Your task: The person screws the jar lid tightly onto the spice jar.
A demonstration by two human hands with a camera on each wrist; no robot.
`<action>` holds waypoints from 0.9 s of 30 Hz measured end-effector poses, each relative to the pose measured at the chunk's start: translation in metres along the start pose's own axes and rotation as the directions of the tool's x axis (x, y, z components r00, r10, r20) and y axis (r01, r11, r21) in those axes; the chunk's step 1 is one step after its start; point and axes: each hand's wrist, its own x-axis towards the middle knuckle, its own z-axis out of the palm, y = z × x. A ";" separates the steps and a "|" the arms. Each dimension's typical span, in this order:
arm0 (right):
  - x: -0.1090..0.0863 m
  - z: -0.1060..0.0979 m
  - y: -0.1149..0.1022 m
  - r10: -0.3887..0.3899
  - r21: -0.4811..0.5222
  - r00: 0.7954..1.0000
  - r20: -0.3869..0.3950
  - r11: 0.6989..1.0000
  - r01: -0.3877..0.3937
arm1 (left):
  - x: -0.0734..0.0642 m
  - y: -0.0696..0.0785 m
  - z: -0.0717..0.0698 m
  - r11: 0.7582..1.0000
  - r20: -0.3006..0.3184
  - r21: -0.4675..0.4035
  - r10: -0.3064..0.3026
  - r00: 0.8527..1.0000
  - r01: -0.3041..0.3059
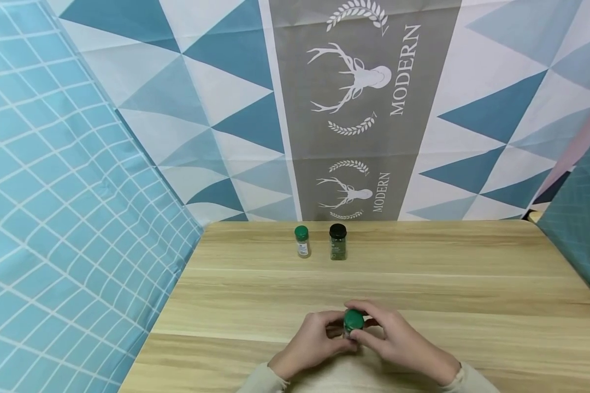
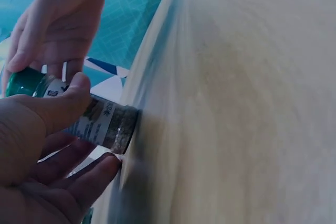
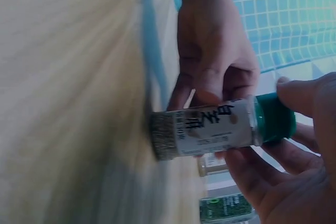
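Note:
A small spice jar (image 3: pixel 212 129) with a green cap (image 1: pixel 354 319) and a white label stands upright at the near middle of the wooden table. Pale grains show through its clear lower end. My left hand (image 1: pixel 312 339) grips the jar's body, its thumb lying across the label in the left wrist view. From the other side, my right hand (image 1: pixel 400 339) pinches the cap, with the thumb on one side and fingers on the other. In the head view the hands cover most of the jar's body.
Toward the back edge of the wooden table (image 1: pixel 255 284) stand a second green-capped jar (image 1: pixel 302 244) and a black-capped jar (image 1: pixel 338 245) with green contents. Patterned cloth (image 1: pixel 226 109) hangs behind the table, and a blue checked cloth (image 1: pixel 69 207) runs along the left.

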 end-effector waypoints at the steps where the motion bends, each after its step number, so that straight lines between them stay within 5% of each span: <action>1: -0.001 0.001 0.001 0.018 0.017 1.000 -0.005 1.000 -0.018 | -0.001 0.000 -0.001 1.000 0.003 -0.019 -0.024 1.000 0.024; 7: -0.008 0.004 0.005 0.117 0.155 0.993 -0.003 0.981 -0.115 | -0.004 0.000 -0.004 0.992 -0.024 -0.074 -0.100 0.995 0.098; 15: -0.008 -0.002 0.010 0.241 0.284 0.971 0.000 0.931 -0.231 | 0.004 0.000 0.001 1.000 -0.067 -0.020 0.012 0.998 -0.013; 20: -0.005 -0.009 0.013 0.289 0.299 0.957 0.003 0.913 -0.277 | 0.013 -0.002 0.003 0.999 -0.076 0.025 0.026 0.997 -0.025; 27: -0.001 -0.017 0.018 0.279 0.239 0.959 -0.043 0.935 -0.261 | 0.029 -0.005 0.006 0.999 -0.071 0.028 -0.013 0.997 0.015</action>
